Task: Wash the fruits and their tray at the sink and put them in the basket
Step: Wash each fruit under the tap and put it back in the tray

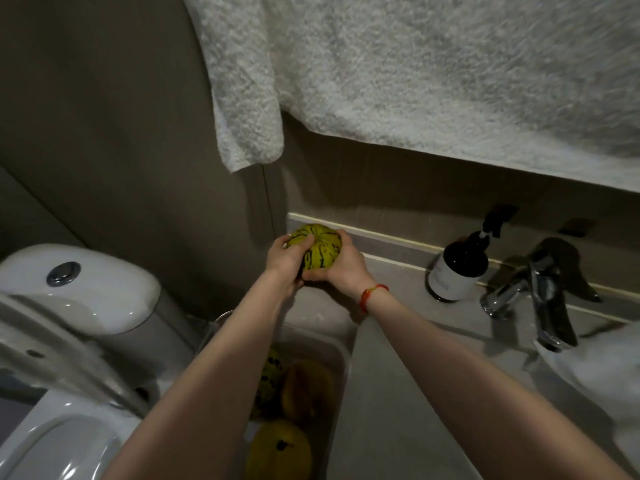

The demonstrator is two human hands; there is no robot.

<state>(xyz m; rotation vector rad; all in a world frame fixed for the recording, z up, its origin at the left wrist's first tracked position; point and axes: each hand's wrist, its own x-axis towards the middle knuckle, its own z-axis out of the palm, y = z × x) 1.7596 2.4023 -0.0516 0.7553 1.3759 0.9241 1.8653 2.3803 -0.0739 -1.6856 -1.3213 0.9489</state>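
The striped melon (315, 250) is up over the counter (398, 375) with both my hands, left hand (287, 259) and right hand (341, 268), wrapped round it, guessing so it doesn't slip on the way from the tray (341, 355) to the sink (588, 368).

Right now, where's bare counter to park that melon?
Both hands hold the melon over the counter's back-left corner. Bare strip: counter between the tray and the sink. Crowded: the tray, with three fruits, and the back right, with soap bottle and tap.
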